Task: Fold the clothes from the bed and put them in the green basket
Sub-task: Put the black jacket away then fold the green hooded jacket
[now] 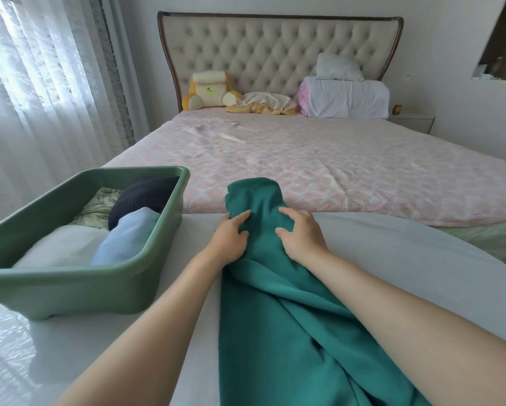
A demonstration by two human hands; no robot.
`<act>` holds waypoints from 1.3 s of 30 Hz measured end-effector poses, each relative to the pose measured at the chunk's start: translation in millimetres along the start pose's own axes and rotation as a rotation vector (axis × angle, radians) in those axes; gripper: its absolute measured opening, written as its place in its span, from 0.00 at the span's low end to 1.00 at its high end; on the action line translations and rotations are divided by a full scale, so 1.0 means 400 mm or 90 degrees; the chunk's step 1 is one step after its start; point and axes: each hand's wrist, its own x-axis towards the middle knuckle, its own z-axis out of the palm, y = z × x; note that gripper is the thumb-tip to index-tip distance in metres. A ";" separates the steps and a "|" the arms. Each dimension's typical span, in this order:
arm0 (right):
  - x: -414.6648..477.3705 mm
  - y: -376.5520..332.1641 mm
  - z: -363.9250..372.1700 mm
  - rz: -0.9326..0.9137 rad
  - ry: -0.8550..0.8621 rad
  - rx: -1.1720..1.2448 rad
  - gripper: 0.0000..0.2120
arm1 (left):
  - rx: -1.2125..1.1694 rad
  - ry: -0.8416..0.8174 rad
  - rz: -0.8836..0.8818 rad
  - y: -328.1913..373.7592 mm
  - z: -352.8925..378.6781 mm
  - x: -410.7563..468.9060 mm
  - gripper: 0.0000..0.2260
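Here's what my feed shows: a big bed [304, 159] with a pink quilted cover, and a plain white sheet [392, 238] across the foot end nearest the camera. Tufted beige headboard [275, 51] at the far end, sheer curtains [41, 98] down the left with daylight coming through, and a nightstand [412, 124] off to the right. Up by the headboard sit a yellow plush [208, 89], a crumpled pillow [338, 67] and a white bedding roll [348, 96] under it, all well apart from the work area. The basket [70, 285] sits on the sheet to the left, just beside the left forearm. Inside it are a dark knit [143, 197], a blue piece [126, 238], something white [58, 244] and a floral bit [99, 203], all folded. The teal cloth [275, 317] lies dead centre, running from the bottom edge up onto the pink cover, and its far end looks folded over or rolled. The left hand [231, 238] and right hand [300, 235] are both on it, side by side, fingers curled into the fabric and gripping it. Nothing lies between the cloth and the basket except bare sheet.
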 end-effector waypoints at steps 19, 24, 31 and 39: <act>-0.180 -0.011 -0.168 -0.074 -0.328 -0.250 0.27 | 0.375 -0.014 0.233 0.146 -0.016 -0.106 0.22; -0.283 -0.032 -0.236 -0.036 -0.370 -0.292 0.18 | 0.219 -0.173 0.276 0.199 0.022 -0.263 0.25; -0.336 -0.037 -0.324 0.029 -0.476 -0.354 0.16 | 0.244 -0.113 0.342 0.152 0.068 -0.322 0.17; -0.366 -0.103 -0.392 0.006 -0.643 0.042 0.09 | 0.151 -0.152 0.310 0.169 -0.074 -0.355 0.16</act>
